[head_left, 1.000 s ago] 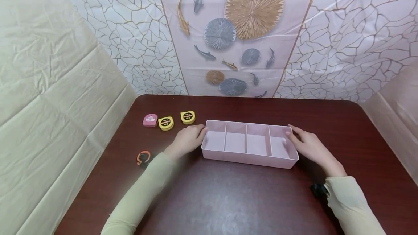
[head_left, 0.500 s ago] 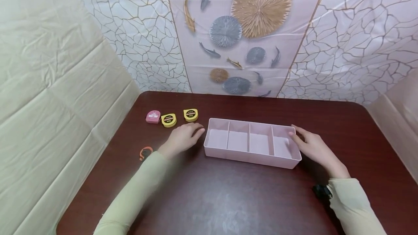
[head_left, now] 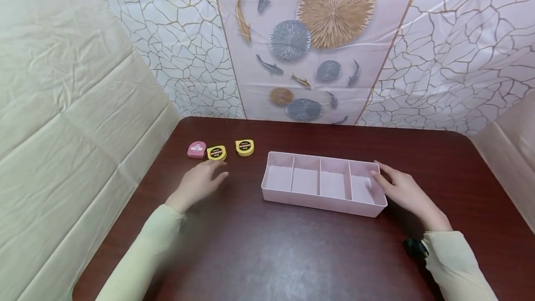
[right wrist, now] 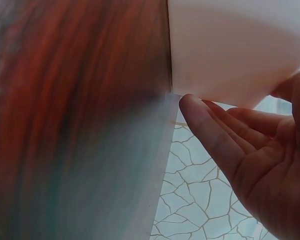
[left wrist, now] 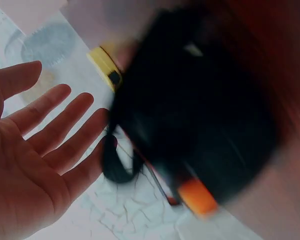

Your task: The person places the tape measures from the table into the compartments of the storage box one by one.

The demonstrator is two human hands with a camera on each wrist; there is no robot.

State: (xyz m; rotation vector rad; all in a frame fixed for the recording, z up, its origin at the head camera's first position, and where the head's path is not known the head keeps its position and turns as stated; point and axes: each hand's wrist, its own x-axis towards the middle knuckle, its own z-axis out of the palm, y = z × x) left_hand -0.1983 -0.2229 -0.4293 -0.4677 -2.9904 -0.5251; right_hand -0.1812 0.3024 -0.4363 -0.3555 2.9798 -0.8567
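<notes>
Tray (head_left: 323, 203) carries nothing yet; tape measures (head_left: 244, 147) lie outside. I see right hand (head_left: 404, 190) pinching its end, left hand (head_left: 195, 184) loose, unladen.

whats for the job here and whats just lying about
Job, likely:
pink divided tray, held by right hand
nearer yellow tape measure, by left hand

Seemingly lying about:
other yellow tape measure
pink tape measure
black-and-orange thing (blurred, role unclear)

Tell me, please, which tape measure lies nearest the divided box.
The rightmost yellow tape measure; the other yellow one and the pink one lie further left.
</notes>
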